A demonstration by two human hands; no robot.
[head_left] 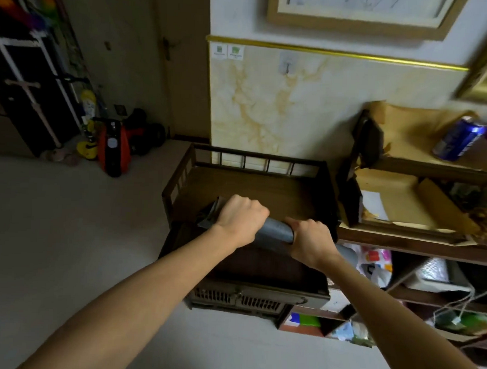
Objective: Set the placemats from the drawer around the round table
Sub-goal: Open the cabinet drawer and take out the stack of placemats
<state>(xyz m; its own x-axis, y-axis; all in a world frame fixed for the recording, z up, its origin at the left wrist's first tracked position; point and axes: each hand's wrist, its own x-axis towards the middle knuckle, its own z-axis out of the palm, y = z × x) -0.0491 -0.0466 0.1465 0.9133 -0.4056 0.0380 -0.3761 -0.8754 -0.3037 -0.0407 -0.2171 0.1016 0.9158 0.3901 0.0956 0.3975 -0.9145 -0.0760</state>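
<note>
A grey roll of placemats (pixel 275 231) is held level above the open dark drawer (pixel 266 269) of a small wooden cabinet. My left hand (pixel 241 216) grips the roll near its left end, where flat grey edges stick out. My right hand (pixel 309 239) grips it near the right end, and a grey tip shows past that wrist. Both fists are curled over the roll from above. The round table is not in view.
The cabinet top (pixel 250 187) has a low rail round it. To the right stands a cluttered wooden shelf (pixel 418 242) with cardboard, a blue can (pixel 459 138) and bags. Pale floor (pixel 67 232) lies to the left, with toys and a door beyond.
</note>
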